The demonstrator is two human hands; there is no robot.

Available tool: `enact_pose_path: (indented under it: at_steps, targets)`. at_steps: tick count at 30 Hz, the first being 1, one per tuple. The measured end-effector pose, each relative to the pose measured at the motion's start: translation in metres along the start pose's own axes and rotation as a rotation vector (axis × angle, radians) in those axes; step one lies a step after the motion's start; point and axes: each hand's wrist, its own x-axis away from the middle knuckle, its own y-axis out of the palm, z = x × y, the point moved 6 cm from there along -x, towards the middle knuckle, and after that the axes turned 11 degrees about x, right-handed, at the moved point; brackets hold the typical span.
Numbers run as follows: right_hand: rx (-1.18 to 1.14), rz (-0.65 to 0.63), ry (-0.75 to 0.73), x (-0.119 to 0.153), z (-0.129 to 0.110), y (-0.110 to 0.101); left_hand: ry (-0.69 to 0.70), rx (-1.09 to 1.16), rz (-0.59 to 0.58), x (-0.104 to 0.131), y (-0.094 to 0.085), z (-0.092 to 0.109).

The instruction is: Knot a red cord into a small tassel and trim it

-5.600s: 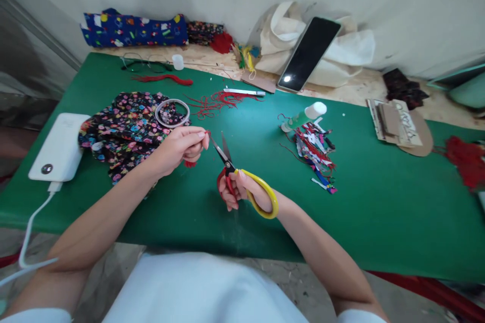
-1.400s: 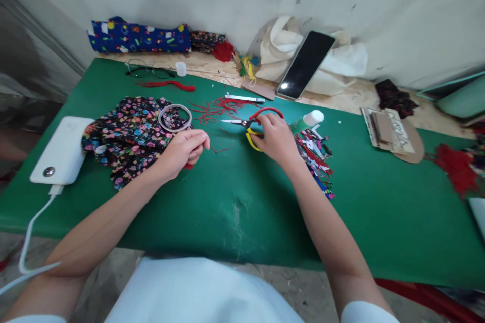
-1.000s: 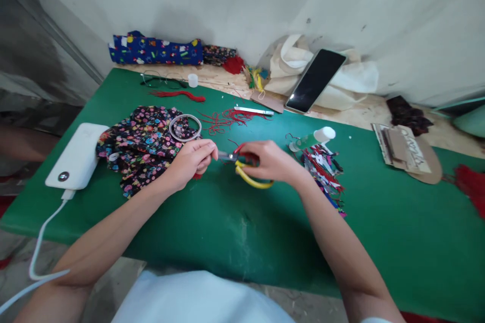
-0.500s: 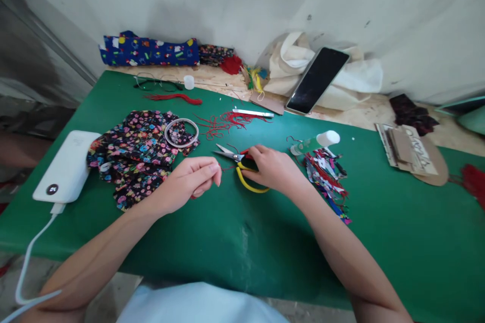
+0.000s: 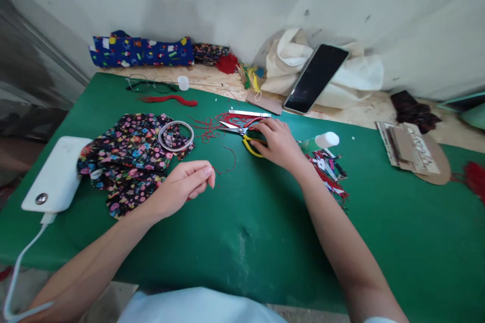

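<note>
Pinched between the fingers of my left hand [image 5: 191,185] is a red thread [image 5: 232,165], whose loose end curls out to the right over the table. My right hand [image 5: 276,142] grips the scissors [image 5: 242,131], which have red and yellow handles and partly spread blades pointing left. Beneath the blades lies a tangle of red threads [image 5: 208,128], with a white tool like tweezers [image 5: 250,113] just behind. Left of my left hand rests a black floral cloth [image 5: 129,151] with a pale ring [image 5: 161,137] on top.
A glue stick [image 5: 326,140] lies by fabric scraps [image 5: 329,174] near my right wrist. A phone [image 5: 316,78] leans at the back. On the left sits a power bank [image 5: 56,171] with a cable. Glasses [image 5: 151,83] and cardboard pieces [image 5: 407,149] lie farther out.
My right hand has carried the scissors away from my left hand, back toward the red tangle. My left hand has stayed nearly in place, and more of its thread shows.
</note>
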Motion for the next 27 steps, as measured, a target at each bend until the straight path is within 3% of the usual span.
enact_pose_path:
  at_steps: [2,4,8,12,16,22,24,27]
  targets:
    - [-0.032,0.073,-0.004,0.008,-0.011,-0.006,0.004,0.01,0.013,-0.001,-0.002,0.0]
    - [-0.075,0.127,-0.081,0.022,-0.038,-0.012,0.017,0.02,0.037,-0.001,-0.004,0.001]
    - [-0.139,0.039,-0.341,0.057,-0.11,-0.008,0.032,0.033,0.063,-0.002,-0.006,0.002]
    - [-0.094,-0.009,-0.363,0.084,-0.142,-0.002,0.029,0.028,0.06,-0.003,-0.005,0.001]
    - [-0.064,-0.052,-0.384,0.11,-0.14,-0.005,0.013,0.02,0.044,-0.003,-0.001,0.0]
    - [0.027,-0.064,-0.331,0.161,-0.113,-0.014,-0.011,0.013,0.006,0.001,0.007,-0.003]
    - [0.087,-0.053,-0.234,0.174,-0.097,-0.015,-0.021,0.006,-0.004,0.002,0.009,-0.004]
    - [0.198,-0.049,0.039,0.183,-0.07,-0.017,-0.028,-0.015,-0.002,0.003,0.009,-0.005]
